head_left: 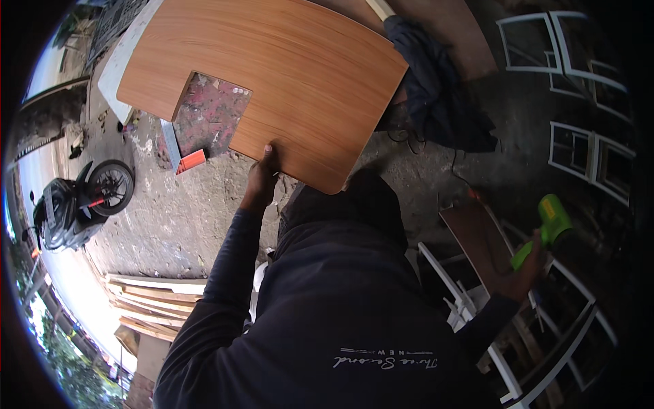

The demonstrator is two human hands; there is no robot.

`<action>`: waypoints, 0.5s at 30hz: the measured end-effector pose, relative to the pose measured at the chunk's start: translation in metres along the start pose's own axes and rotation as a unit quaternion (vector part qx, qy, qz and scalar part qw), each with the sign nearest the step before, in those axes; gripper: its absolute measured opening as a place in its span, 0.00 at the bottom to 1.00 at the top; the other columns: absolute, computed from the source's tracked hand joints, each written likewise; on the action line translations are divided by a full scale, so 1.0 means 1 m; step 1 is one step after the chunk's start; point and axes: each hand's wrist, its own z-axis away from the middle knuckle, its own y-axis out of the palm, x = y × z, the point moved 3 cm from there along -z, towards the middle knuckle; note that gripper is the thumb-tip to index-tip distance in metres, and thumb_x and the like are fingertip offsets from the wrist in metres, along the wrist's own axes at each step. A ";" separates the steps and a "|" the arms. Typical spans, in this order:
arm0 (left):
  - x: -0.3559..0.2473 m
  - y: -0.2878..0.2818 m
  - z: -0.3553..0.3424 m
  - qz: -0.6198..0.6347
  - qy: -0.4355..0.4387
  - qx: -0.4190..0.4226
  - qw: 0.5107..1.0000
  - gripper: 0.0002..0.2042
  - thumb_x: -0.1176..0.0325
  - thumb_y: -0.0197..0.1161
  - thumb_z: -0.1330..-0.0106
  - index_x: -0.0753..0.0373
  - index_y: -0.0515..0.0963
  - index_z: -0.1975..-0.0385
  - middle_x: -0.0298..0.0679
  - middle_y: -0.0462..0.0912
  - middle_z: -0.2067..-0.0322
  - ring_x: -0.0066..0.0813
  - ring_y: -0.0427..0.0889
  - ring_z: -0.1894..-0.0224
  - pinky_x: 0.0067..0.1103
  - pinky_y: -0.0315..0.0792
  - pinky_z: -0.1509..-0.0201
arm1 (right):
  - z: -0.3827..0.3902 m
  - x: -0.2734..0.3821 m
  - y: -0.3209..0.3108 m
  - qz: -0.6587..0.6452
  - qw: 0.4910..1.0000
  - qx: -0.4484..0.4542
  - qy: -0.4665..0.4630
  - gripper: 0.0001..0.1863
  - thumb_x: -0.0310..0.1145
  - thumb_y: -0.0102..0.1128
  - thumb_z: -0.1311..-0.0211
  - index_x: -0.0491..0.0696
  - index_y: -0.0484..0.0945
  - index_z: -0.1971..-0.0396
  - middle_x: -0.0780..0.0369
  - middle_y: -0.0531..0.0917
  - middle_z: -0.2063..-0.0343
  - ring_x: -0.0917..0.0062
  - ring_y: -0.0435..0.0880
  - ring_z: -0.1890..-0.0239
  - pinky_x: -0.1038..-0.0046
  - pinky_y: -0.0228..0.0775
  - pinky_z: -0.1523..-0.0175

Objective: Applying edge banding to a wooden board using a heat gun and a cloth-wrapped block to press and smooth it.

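A wood-grain board (286,75) with a square notch cut into its near edge lies in front of me. My left hand (261,178) grips that near edge to the right of the notch, thumb on top and fingers underneath, mostly hidden. Out to the right, away from the board, my right hand (528,266) is wrapped round the handle of a lime-green heat gun (555,217). A try square with an orange stock (191,161) lies beside the notch, its metal blade pointing toward the board.
A dark cloth (436,82) hangs at the board's right corner. White frames (589,160) stand at the right, near a narrow brown panel (477,238). Timber strips (157,303) are stacked at the lower left. A parked motorbike (75,208) stands at the left.
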 end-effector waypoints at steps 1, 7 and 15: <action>0.002 -0.001 -0.001 -0.010 0.014 -0.013 1.000 0.37 0.31 0.49 0.20 0.63 0.77 0.36 0.36 0.83 0.47 0.29 0.79 0.51 0.31 0.72 0.46 | 0.033 -0.018 0.004 -0.016 0.999 -0.004 0.040 0.23 0.51 0.68 0.26 0.46 0.84 0.48 0.66 0.81 0.70 0.81 0.79 0.72 0.76 0.71 0.65; 0.012 0.002 -0.021 -0.053 -0.020 -0.006 0.998 0.43 0.25 0.54 0.27 0.68 0.80 0.42 0.40 0.85 0.58 0.28 0.83 0.55 0.26 0.73 0.53 | 0.196 -0.100 0.070 -0.260 0.925 0.194 0.198 0.24 0.52 0.62 0.24 0.47 0.79 0.44 0.65 0.81 0.67 0.77 0.80 0.70 0.70 0.76 0.65; 0.004 -0.007 0.012 -0.394 0.135 -0.108 0.903 0.37 0.30 0.66 0.31 0.70 0.78 0.57 0.48 0.81 0.66 0.49 0.80 0.62 0.41 0.74 0.53 | 0.306 -0.168 0.143 -0.458 0.782 0.313 0.285 0.23 0.55 0.58 0.21 0.48 0.77 0.49 0.65 0.79 0.70 0.76 0.79 0.72 0.70 0.72 0.65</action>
